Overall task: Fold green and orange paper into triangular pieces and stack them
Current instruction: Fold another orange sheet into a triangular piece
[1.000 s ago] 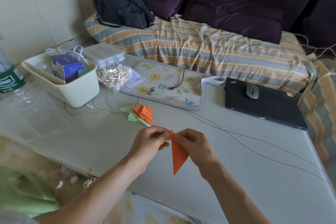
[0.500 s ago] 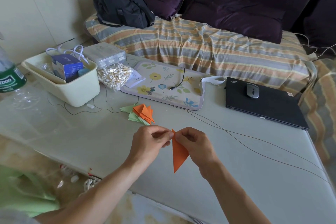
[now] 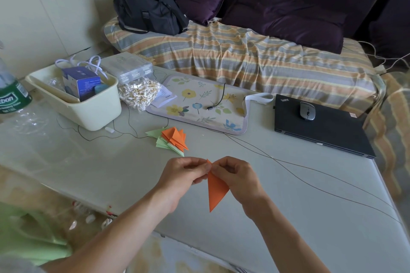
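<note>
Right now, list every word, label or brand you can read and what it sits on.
"tbon": partial label on the green bottle, cut off at the frame edge.
"ThinkPad": logo on the black laptop lid.
Blue box in the cream bin: print too small to read.
Paper slip: too blurred.

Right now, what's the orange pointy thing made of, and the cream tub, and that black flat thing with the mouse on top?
Orange piece: thin matte paper, by its sharp creases and flat colour. Tub: looks like smooth plastic, with rounded moulded corners and a slight sheen. Laptop: matte black casing, probably plastic, though metal can't be ruled out from here.
</note>
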A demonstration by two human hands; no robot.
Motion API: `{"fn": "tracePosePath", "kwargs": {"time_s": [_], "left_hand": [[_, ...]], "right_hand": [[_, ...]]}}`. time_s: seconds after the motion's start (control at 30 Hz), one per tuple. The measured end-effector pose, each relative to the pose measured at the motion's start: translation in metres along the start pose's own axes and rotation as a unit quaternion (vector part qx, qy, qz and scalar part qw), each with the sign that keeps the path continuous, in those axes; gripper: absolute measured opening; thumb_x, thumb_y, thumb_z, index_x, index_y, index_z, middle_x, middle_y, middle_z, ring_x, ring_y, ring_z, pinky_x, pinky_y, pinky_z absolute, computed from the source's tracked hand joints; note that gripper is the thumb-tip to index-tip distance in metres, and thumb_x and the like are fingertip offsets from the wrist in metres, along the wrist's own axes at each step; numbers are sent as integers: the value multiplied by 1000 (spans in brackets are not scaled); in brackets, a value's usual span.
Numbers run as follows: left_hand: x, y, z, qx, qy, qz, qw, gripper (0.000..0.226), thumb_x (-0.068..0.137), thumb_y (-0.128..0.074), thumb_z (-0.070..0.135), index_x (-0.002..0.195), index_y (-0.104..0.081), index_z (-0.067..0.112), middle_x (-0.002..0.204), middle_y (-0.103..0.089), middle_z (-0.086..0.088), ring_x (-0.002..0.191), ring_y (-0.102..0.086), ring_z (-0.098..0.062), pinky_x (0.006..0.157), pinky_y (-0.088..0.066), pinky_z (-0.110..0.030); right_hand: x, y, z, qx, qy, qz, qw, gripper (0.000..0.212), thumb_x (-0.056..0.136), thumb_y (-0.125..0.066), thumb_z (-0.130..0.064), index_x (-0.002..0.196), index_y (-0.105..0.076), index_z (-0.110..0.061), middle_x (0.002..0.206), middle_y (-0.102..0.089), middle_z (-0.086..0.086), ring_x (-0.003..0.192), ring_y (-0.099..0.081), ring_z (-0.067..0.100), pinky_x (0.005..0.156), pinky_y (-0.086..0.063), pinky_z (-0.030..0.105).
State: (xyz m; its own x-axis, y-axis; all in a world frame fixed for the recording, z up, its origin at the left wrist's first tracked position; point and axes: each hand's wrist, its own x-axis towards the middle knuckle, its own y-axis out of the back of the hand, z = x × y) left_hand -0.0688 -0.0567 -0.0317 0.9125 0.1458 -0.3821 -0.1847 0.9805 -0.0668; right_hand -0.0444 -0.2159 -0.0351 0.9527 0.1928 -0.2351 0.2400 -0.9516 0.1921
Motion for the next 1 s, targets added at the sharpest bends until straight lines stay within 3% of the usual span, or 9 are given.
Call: {"fn": "tracePosePath", "kwargs": {"time_s": [0.17, 0.53, 0.6, 1.0], "left_hand": [[0, 0, -1, 39, -15, 7, 999, 7, 85, -79, 14, 92, -80, 12, 78, -75, -1, 69, -66, -7, 71, -53, -15], [3, -1, -1, 140, -52, 32, 988, 12, 95, -66, 13, 88, -75, 12, 70, -71, 2, 64, -64, -5, 65, -52, -16], [3, -2, 1, 132, -42, 41, 990, 13, 95, -64, 14, 86, -74, 11, 70, -71, 3, 60, -63, -2, 61, -49, -13], [1, -2, 5, 115, -77, 66, 988, 10, 92, -70, 16, 86, -75, 10, 70, -72, 3, 61, -64, -2, 60, -50, -12]], "right_hand": [[-1, 1, -1, 8, -11, 8, 1000, 12, 89, -75, -18, 84, -75, -7, 75, -74, 2, 63, -61, 6, 58, -47, 14], [-1, -2, -1, 19, -17, -17, 1000, 11, 92, -71, -20, 87, -74, -10, 83, -78, 3, 73, -68, 11, 69, -52, 22], [0, -2, -1, 17, -20, -21, 999, 11, 92, -70, -22, 86, -75, -13, 85, -78, 4, 75, -68, 13, 72, -53, 27], [0, -1, -2, -1, -13, -16, 1000, 11, 93, -69, -19, 86, -74, -13, 81, -75, 4, 68, -63, 8, 66, -49, 21]]}}
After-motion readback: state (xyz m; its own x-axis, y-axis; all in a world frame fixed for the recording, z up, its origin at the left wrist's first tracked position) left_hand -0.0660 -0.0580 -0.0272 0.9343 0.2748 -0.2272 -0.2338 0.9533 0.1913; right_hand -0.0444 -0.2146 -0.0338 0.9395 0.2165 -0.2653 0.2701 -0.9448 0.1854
